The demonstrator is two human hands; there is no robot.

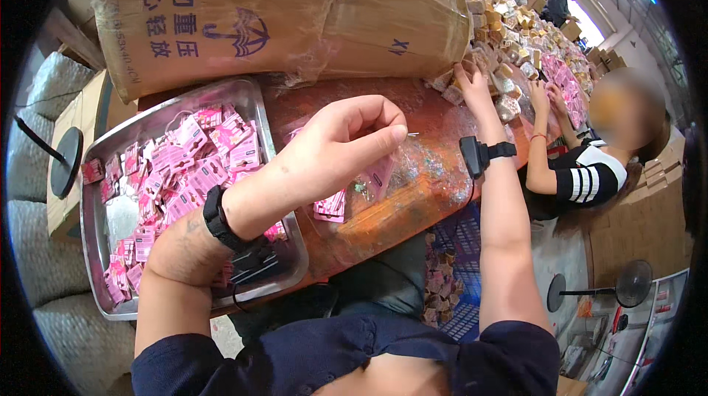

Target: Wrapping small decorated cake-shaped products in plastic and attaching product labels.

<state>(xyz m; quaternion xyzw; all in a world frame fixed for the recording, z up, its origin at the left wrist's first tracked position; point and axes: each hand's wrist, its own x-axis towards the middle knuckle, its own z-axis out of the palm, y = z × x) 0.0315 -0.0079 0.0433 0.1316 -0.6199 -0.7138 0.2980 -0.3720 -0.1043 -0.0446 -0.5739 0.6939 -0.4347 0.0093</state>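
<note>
My left hand (352, 138) is raised over the orange-red table, its thumb and fingers closed in a pinch. A thin, pale tip shows just past the thumb; its kind is too small to tell. Below that hand a small stack of pink cards (330, 206) lies near a pink piece in clear plastic (377, 176). My right hand (474, 86) reaches forward with fingers apart, at the near edge of a heap of small wrapped blocks (507, 107). Under my left forearm, a metal tray (296, 259) holds many pink cards (193, 167) with hang holes.
A large taped carton (295, 20) stands across the table's back. Beneath the table's right edge is a blue plastic basket (466, 267) with small blocks. At the right, a person (590, 175) works with both hands at the heap; other people (557, 7) are farther back.
</note>
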